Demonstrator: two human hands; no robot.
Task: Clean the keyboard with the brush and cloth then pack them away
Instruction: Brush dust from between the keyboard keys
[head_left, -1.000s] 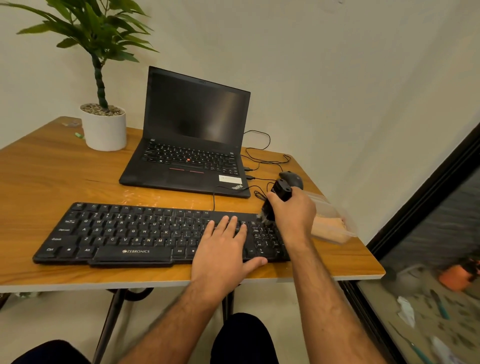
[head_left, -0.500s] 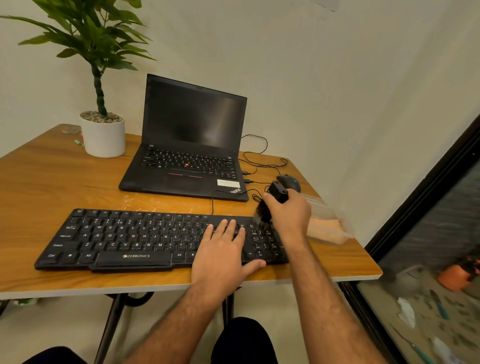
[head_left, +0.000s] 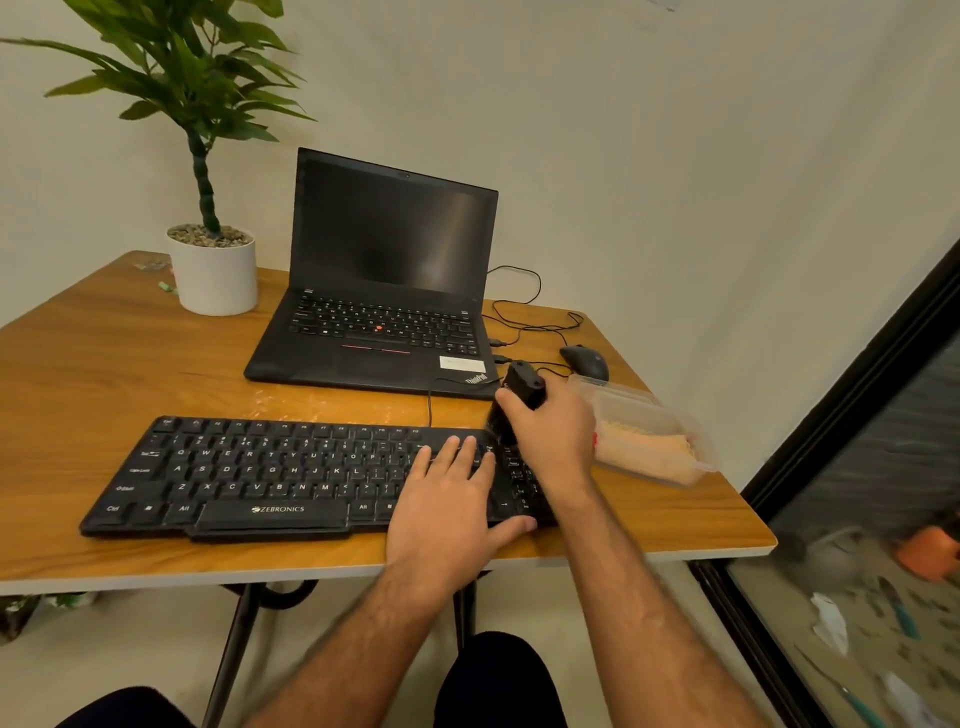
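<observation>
With our left hand (head_left: 447, 499) still flat on the black plastic keyboard (head_left: 291, 475) near the wooden worktop (head_left: 104, 364) edge, our right hand (head_left: 550, 431), grip clamped on the black brush (head_left: 511, 410), has swept leftward, so brushing continues.

keyboard (head_left: 291, 475) front on table (head_left: 104, 364) | laptop (head_left: 384, 291) behind | plant pot (head_left: 214, 275) back-left | mouse (head_left: 584, 361) right

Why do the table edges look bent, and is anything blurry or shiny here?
Head view: the wide-angle lens bows the table edges and the dark frame at right. The right hand and the brush it grips are motion-blurred; the keyboard lettering stays sharp. Soft glare streaks the laptop screen, and the wood behind the keyboard glints.
</observation>
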